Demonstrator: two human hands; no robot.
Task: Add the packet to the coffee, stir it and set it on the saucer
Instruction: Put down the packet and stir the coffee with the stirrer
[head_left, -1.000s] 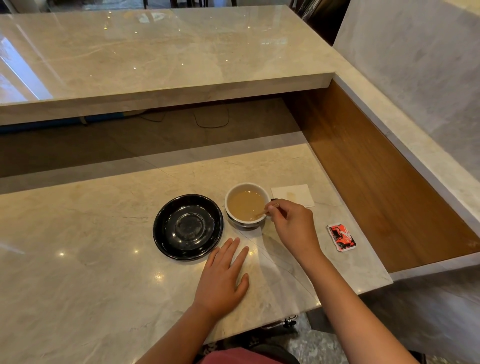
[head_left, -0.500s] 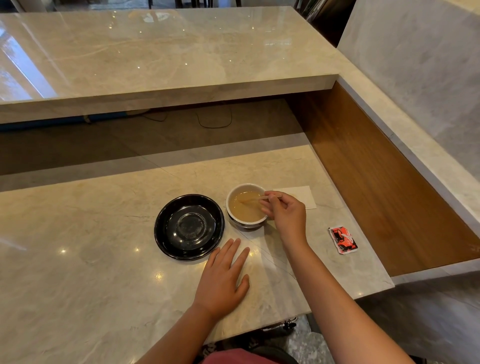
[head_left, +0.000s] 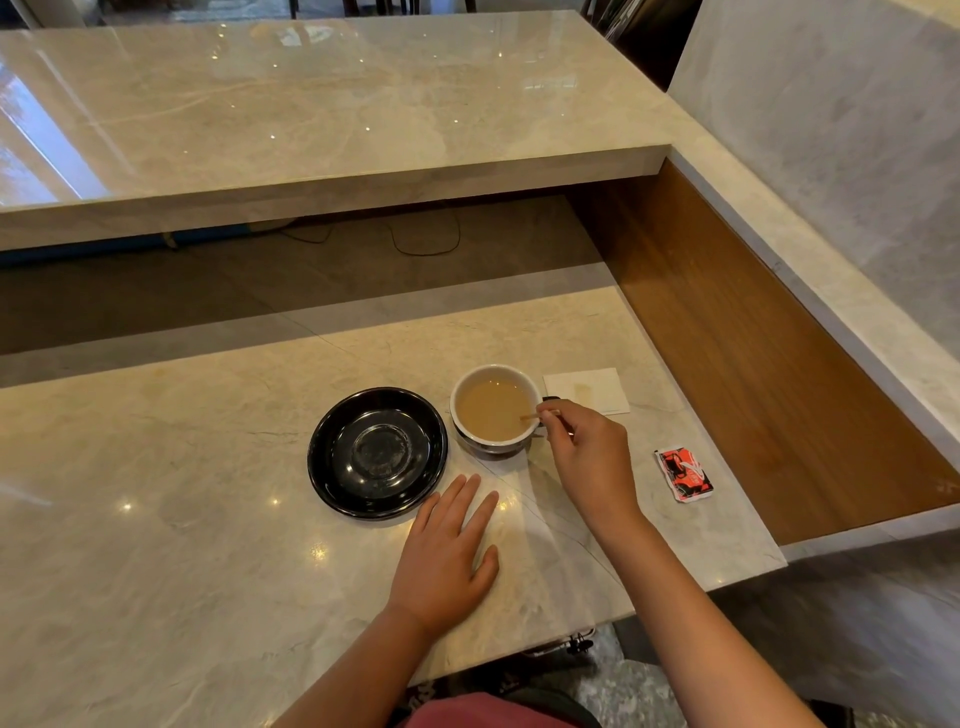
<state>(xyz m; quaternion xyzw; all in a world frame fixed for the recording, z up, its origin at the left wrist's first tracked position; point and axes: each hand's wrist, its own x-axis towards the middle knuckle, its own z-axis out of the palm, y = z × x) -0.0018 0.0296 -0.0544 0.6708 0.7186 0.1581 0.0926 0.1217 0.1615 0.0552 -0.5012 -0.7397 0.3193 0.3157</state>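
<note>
A polished pale marble counter (head_left: 156, 519) runs in two levels, the far slab higher, with a wood-lined recess on the right. On the near level a black saucer (head_left: 377, 452) sits bare, and just to its right, close but apart from it, stands a white cup (head_left: 495, 408) of milky light-brown coffee. The right hand (head_left: 589, 457) is at the cup's right rim, thumb and forefinger pinching a thin wooden stirrer (head_left: 537, 415) whose tip dips into the drink. The left hand (head_left: 447, 556) lies flat on the counter in front of the saucer, fingers spread and relaxed, holding nothing. A red packet (head_left: 683, 474) lies well to the right of the cup, near the counter's edge; it looks flattened, so it is probably already emptied, though a tear cannot be made out. A white napkin (head_left: 587, 389) lies just beyond the cup.

By this reading the adding is done and the stirring is under way. What is left: finish stirring, take the stirrer out, and lift the cup leftward onto the saucer.
</note>
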